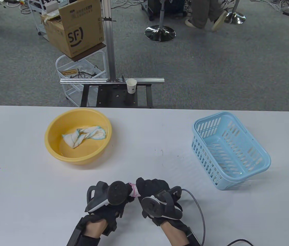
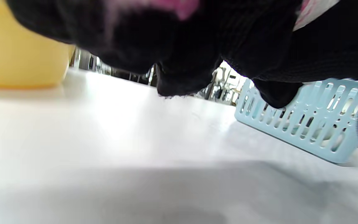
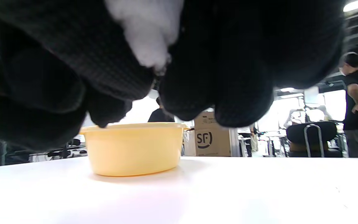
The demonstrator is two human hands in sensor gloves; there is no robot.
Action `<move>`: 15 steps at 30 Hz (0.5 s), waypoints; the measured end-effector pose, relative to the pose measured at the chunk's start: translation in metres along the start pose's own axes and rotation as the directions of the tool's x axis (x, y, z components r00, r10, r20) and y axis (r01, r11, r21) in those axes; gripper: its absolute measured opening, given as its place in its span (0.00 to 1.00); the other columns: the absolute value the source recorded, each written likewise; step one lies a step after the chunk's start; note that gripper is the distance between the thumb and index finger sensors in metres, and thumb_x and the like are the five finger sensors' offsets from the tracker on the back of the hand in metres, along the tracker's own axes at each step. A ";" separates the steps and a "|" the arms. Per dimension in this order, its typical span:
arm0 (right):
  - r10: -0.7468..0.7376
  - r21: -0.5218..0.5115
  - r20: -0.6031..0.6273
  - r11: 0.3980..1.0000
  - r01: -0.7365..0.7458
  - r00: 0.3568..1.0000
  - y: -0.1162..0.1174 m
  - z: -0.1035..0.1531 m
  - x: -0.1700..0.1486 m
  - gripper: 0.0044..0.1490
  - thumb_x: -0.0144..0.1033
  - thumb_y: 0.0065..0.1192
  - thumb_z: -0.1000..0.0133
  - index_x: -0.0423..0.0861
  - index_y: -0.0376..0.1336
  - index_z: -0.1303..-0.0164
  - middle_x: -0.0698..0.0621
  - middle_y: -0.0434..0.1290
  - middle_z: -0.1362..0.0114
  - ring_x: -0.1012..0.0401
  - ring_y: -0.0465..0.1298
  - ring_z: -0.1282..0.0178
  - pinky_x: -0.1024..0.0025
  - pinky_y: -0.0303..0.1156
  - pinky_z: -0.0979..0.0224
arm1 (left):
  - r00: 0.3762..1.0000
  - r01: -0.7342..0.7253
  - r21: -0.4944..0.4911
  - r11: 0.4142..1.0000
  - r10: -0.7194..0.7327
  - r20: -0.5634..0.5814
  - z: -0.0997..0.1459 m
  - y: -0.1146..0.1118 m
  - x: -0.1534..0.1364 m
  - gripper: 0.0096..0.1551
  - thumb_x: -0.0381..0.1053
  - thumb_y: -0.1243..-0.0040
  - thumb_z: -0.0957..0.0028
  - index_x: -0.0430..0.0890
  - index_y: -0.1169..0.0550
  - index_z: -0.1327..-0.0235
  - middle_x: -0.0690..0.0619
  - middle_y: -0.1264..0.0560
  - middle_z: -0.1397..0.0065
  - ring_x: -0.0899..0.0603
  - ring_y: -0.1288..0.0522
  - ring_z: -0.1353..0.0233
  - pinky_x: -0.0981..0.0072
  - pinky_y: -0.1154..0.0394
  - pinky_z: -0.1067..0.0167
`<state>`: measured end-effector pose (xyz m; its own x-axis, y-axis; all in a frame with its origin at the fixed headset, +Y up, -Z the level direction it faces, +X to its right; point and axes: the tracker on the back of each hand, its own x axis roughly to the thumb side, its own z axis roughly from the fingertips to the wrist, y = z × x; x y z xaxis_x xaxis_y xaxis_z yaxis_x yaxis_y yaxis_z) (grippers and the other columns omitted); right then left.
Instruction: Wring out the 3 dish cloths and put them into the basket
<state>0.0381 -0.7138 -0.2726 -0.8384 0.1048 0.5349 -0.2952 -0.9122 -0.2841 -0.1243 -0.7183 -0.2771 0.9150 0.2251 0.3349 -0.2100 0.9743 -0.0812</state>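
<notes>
Near the table's front edge both gloved hands grip one twisted pink-and-white dish cloth (image 1: 134, 190). My left hand (image 1: 123, 196) holds its left end, my right hand (image 1: 148, 187) its right end. Only a short stretch of cloth shows between them. The left wrist view shows pink cloth (image 2: 179, 4) among curled fingers (image 2: 179, 77); in the right wrist view white cloth (image 3: 148, 31) sits in the fist. A second twisted cloth (image 1: 84, 135), white with green trim, lies in the yellow basin (image 1: 57, 153) at back left. The light blue basket (image 1: 262, 164) stands empty at the right.
The basin (image 3: 132, 149) and basket (image 2: 306, 124) also show in the wrist views. Behind the table stand an aluminium frame with a paper cup (image 1: 131, 85), a cardboard box (image 1: 75, 28) on a cart, and chair bases. A cable (image 1: 200, 212) trails from my right wrist.
</notes>
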 end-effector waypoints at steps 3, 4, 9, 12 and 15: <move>-0.054 0.042 -0.072 0.998 0.057 0.996 0.001 0.000 -0.001 0.31 0.42 0.79 0.50 0.36 0.70 0.45 0.49 0.85 0.62 0.52 0.89 0.65 0.48 0.82 0.54 | 0.997 0.076 0.071 0.995 -0.078 0.016 0.001 0.000 0.003 0.33 0.54 0.27 0.61 0.45 0.18 0.40 0.55 0.12 0.58 0.47 0.16 0.74 0.50 0.20 0.63; -0.085 0.067 -0.108 0.993 0.093 0.991 0.003 0.000 -0.003 0.31 0.42 0.78 0.50 0.36 0.70 0.46 0.49 0.85 0.63 0.53 0.89 0.67 0.49 0.82 0.56 | 0.995 0.097 0.095 0.991 -0.100 0.021 0.001 -0.001 0.004 0.33 0.54 0.27 0.61 0.45 0.18 0.41 0.56 0.11 0.58 0.47 0.16 0.74 0.50 0.19 0.64; -0.225 0.136 -0.213 0.957 0.257 0.951 0.009 0.000 -0.011 0.30 0.42 0.78 0.50 0.35 0.71 0.47 0.50 0.85 0.66 0.54 0.89 0.71 0.50 0.83 0.60 | 0.989 0.134 0.149 0.980 -0.142 0.047 0.003 -0.002 0.007 0.31 0.54 0.26 0.62 0.46 0.16 0.43 0.56 0.11 0.60 0.47 0.16 0.75 0.51 0.19 0.64; -0.304 0.175 -0.283 0.916 0.360 0.910 0.014 0.001 -0.016 0.29 0.41 0.77 0.50 0.35 0.71 0.48 0.50 0.85 0.67 0.55 0.89 0.72 0.50 0.83 0.61 | 0.983 0.158 0.166 0.973 -0.170 0.065 0.004 -0.004 0.008 0.31 0.54 0.26 0.63 0.46 0.15 0.45 0.56 0.11 0.60 0.47 0.16 0.75 0.51 0.19 0.65; -0.356 0.208 -0.338 0.875 0.438 0.871 0.018 0.001 -0.021 0.29 0.41 0.77 0.51 0.34 0.71 0.48 0.50 0.85 0.68 0.55 0.88 0.74 0.51 0.83 0.62 | 0.978 0.182 0.175 0.968 -0.197 0.072 0.004 -0.004 0.011 0.30 0.54 0.26 0.63 0.47 0.15 0.45 0.56 0.10 0.60 0.47 0.16 0.75 0.51 0.19 0.65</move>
<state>0.0513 -0.7331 -0.2882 -0.7801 0.5501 0.2979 -0.5305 -0.8341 0.1512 -0.1144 -0.7194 -0.2692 0.9112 0.0288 0.4111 -0.0973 0.9844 0.1467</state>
